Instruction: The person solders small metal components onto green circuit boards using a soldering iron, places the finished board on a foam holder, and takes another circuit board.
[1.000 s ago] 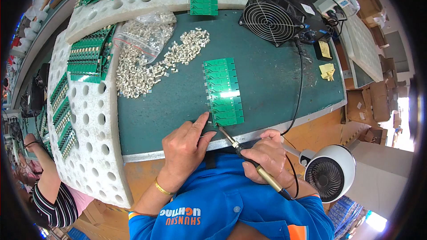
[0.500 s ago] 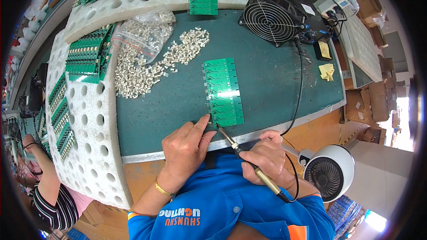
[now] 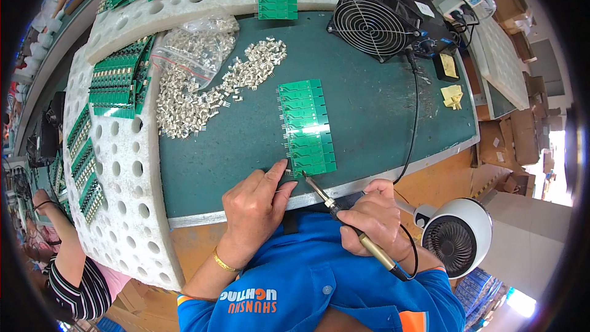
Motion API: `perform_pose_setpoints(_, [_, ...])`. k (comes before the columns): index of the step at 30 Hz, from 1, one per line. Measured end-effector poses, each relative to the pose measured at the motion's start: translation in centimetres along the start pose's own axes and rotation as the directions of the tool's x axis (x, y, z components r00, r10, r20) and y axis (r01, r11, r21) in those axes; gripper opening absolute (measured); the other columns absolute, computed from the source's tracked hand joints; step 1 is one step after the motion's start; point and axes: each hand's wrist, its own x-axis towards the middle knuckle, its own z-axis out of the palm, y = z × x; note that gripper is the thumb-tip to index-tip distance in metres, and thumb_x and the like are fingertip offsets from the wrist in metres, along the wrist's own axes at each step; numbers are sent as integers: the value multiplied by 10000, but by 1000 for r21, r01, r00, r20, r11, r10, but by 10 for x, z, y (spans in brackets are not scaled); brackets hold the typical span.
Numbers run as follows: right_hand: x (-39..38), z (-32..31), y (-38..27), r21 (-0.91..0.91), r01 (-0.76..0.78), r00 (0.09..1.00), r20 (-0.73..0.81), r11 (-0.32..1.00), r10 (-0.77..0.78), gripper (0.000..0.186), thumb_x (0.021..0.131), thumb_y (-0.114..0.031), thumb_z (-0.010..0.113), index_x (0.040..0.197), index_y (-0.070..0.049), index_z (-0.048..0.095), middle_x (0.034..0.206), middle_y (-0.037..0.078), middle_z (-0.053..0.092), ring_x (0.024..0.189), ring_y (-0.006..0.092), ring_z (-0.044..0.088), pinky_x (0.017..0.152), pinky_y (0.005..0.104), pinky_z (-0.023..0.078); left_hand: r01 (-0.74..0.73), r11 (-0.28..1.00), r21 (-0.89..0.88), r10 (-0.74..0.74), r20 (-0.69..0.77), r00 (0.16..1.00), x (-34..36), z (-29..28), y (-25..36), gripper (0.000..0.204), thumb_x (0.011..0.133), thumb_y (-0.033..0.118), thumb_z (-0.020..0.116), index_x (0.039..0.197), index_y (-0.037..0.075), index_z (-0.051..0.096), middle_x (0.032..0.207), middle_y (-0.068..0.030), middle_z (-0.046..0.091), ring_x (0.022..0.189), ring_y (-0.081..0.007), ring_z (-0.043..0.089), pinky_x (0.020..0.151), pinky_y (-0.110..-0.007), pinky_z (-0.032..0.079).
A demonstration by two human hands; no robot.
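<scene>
A green circuit board panel (image 3: 307,126) lies on the dark green work mat, small pale connectors along its left edge. At its lower left corner my left hand (image 3: 253,204) is closed, with the index fingertip against the board's edge and the thumb bent beside it. A thin pale strand shows near the thumb; what the fingers hold is too small to make out. My right hand (image 3: 371,216) grips a soldering iron (image 3: 376,251) by its dark and gold handle. The iron's metal tip reaches the board's bottom edge, just right of my left fingertips.
Loose white connectors (image 3: 178,106) and a plastic bag (image 3: 200,49) of them lie left. White foam racks (image 3: 126,172) hold more boards (image 3: 117,80). A black fan (image 3: 372,21), soldering station (image 3: 433,43) and yellow sponge (image 3: 452,97) stand right. A white fan (image 3: 458,240) sits below; a co-worker's arm (image 3: 64,233) is far left.
The iron and my right hand have shifted slightly right and down. My left hand stays at the board's corner. The whole view has moved a little.
</scene>
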Motion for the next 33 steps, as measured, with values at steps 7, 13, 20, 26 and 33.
perform_pose_setpoints(7, [-1,8,3,24,-2,1000,-19,1000,2,264,719,-118,732,973,-100,661,625,-24,600,553,157,563,783,377,436,8,1000,-4,-8,10,1000,0,-1,-1,382,733,105,805,1090,40,686,683,-103,609,554,-239,576,502,-346,447])
perform_pose_setpoints(13, [1,7,2,33,-12,1000,-9,999,12,260,720,-123,734,969,-99,663,624,-23,596,554,160,560,779,376,437,2,1000,-22,-2,2,1000,0,0,-2,373,737,98,800,1087,43,684,683,-102,608,550,-235,570,500,-344,444])
perform_pose_setpoints(20, [0,9,-1,-8,24,1000,-1,1000,-24,264,705,-99,736,959,-103,662,622,-29,586,540,144,543,771,364,430,19,1000,-22,-19,22,1000,0,-1,0,354,745,96,794,1079,51,688,693,-100,616,548,-235,564,497,-343,442])
perform_pose_setpoints(26, [-3,1,-2,-49,7,999,-32,999,-8,264,689,-96,735,942,-107,657,616,-40,584,541,139,542,773,350,420,-6,1000,-28,5,-21,1000,-2,2,-3,360,741,96,799,1081,52,688,673,-89,595,534,-224,550,492,-338,433])
perform_pose_setpoints(33, [-1,5,-1,-3,6,1000,-21,1000,-7,267,697,-97,726,953,-117,653,615,-46,587,543,135,547,789,352,416,25,999,-22,-25,8,1000,0,-1,0,359,739,97,802,1078,55,691,675,-87,596,534,-220,546,494,-334,433])
